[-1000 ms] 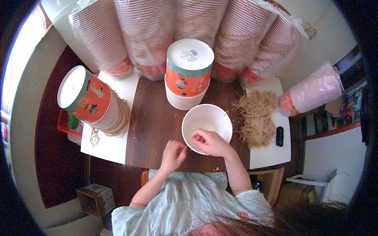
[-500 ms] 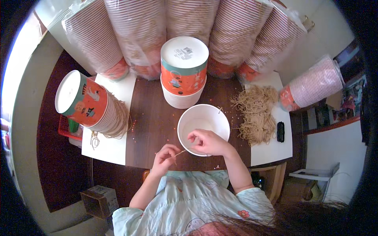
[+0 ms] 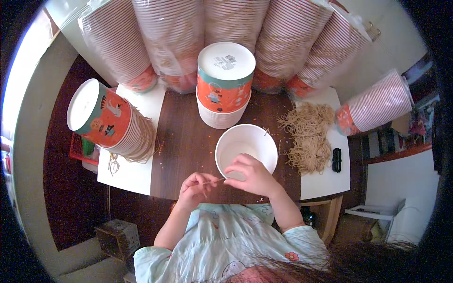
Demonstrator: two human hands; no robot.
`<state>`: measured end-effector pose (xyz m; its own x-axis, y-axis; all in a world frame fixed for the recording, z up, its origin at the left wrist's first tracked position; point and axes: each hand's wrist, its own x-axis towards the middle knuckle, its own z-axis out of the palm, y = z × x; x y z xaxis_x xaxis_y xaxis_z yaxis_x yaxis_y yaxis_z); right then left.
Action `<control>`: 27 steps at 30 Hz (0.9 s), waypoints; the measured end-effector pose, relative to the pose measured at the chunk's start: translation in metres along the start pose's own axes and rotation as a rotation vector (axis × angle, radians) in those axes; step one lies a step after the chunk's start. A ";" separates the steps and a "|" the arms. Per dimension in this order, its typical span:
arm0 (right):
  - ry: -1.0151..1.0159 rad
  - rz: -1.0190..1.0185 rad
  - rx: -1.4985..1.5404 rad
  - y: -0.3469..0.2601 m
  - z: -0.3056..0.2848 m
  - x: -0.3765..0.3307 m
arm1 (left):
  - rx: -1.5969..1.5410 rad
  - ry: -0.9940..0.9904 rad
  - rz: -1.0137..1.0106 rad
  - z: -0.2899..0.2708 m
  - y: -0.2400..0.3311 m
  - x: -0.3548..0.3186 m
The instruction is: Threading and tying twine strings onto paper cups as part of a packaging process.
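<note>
An open white paper bucket (image 3: 246, 137) stands mouth up in front of me, with a bit of cord (image 3: 266, 132) at its far right rim. My left hand (image 3: 194, 189) is closed in a pinch on a thin tan cord (image 3: 211, 182), just left of the near rim. That cord runs from my left fingers to the rim beside my right thumb. My right hand (image 3: 252, 175) is bent over the near rim, its fingers curled inside the mouth and its thumb by the cord. The right fingertips are partly hidden.
Upside-down printed buckets are stacked at centre (image 3: 223, 96) and, draped with cords, at left (image 3: 111, 118). A heap of tan cords (image 3: 309, 137) lies right, beside a black object (image 3: 336, 160). Plastic-wrapped bucket stacks (image 3: 170, 37) line the back; another wrapped stack (image 3: 380, 106) leans far right.
My left fingers have shifted slightly left and drawn closer together on the cord. My right fingers have curled lower at the rim. The whole view has shifted slightly.
</note>
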<state>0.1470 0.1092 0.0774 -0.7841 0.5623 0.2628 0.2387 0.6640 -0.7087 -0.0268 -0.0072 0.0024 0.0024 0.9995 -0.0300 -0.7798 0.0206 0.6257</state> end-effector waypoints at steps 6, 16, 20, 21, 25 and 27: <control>0.018 0.057 -0.075 -0.009 0.023 -0.003 | 0.086 0.039 0.010 -0.003 -0.006 -0.004; -0.015 0.004 -0.257 -0.007 0.030 -0.005 | 0.065 0.031 0.035 -0.018 -0.005 -0.017; -0.035 0.017 -0.267 -0.006 0.031 -0.004 | 0.049 0.138 -0.032 -0.036 -0.004 -0.027; -0.039 0.016 -0.266 -0.006 0.031 -0.004 | 0.046 0.141 -0.031 -0.038 -0.005 -0.028; -0.041 0.020 -0.246 -0.006 0.031 -0.003 | 0.504 0.240 -0.069 -0.023 0.003 -0.020; -0.047 0.025 -0.243 -0.006 0.030 -0.002 | 0.573 0.196 -0.078 -0.015 0.008 -0.014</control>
<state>0.1297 0.0888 0.0615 -0.8004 0.5605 0.2126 0.3847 0.7523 -0.5349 -0.0424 -0.0216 -0.0041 -0.1118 0.9732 -0.2010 -0.3204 0.1561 0.9343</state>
